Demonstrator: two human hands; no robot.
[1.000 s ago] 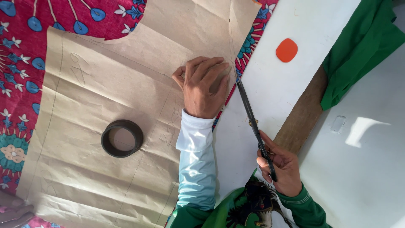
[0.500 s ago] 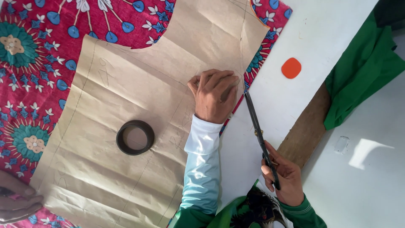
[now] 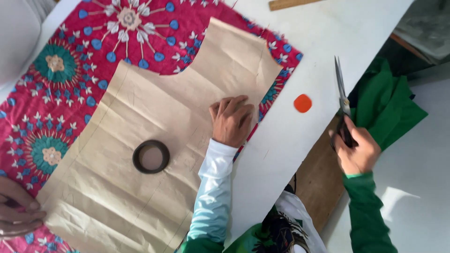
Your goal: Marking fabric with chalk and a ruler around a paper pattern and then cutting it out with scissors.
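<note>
The white tabletop [image 3: 323, 42] carries everything, and the largest thing on it is the red fabric [image 3: 61, 107] with blue and white flower patterns. On the fabric lies the brown paper pattern [image 3: 154, 112], creased and cut in a curve at its upper edge; I use this paper as the landmark. Near the middle of the paper a dark ring of tape [image 3: 151, 156] lies flat.

The left hand [image 3: 231, 120] rests on the paper, just beside its right edge. The palm is down, the fingers are spread only a little and press flat; it grasps nothing. Its forearm, in a pale sleeve, comes up from the lower edge of the view, across the lower right part of the paper.

The right hand [image 3: 356, 150] is well to the right of the paper, beyond the tabletop edge, in a green sleeve. It is closed around the handles of the scissors [image 3: 341, 89], which point up and away with blades nearly together, in the air and not touching the paper.

Between the paper and the scissors a small orange chalk piece [image 3: 303, 103] lies on the tabletop. At the lower left corner of the paper, another person's hand [image 3: 18, 213] touches the edge.
</note>
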